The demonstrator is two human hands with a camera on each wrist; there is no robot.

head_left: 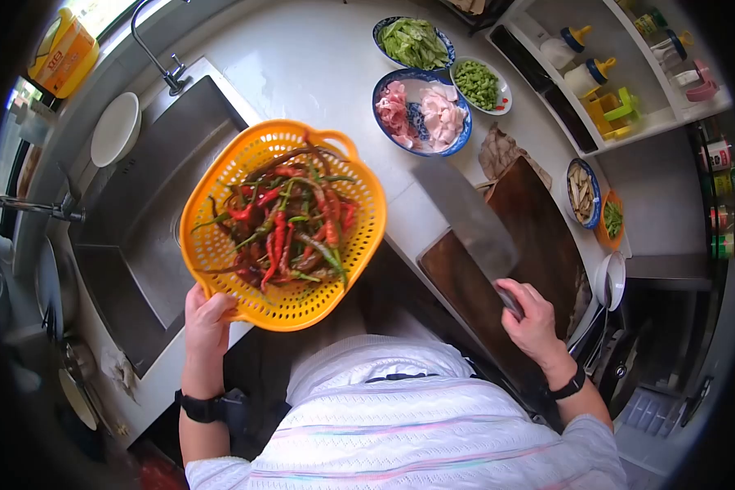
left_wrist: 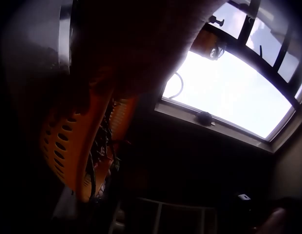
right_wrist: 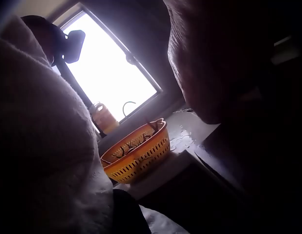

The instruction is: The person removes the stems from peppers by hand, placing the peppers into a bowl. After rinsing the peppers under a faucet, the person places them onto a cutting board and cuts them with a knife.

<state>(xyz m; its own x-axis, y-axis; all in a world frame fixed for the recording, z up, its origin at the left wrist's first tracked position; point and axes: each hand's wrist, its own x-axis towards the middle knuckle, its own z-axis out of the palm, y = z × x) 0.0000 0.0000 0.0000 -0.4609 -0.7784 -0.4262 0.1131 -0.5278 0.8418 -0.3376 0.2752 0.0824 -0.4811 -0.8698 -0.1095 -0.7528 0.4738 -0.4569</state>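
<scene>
My left hand (head_left: 207,317) grips the lower-left handle of a yellow plastic colander (head_left: 371,192), thumb over the rim. Red and green chili peppers (head_left: 286,229) fill its middle. The colander is held over the right edge of the sink and the counter beside it. In the left wrist view the dark hand covers part of the colander (left_wrist: 63,146); the right wrist view has its perforated side (right_wrist: 143,161). My right hand (head_left: 532,322) holds a cleaver (head_left: 469,216) by the handle. Its broad blade, slightly blurred, overlaps the dark wooden cutting board (head_left: 543,237).
The steel sink (head_left: 147,269) with a faucet (head_left: 167,77) lies left. At the back stand an oval dish (head_left: 381,135) of sliced meat, a plate of green slices (head_left: 416,45) and a bowl of chopped greens (head_left: 476,84). A crumpled brown cloth (head_left: 510,155) touches the board.
</scene>
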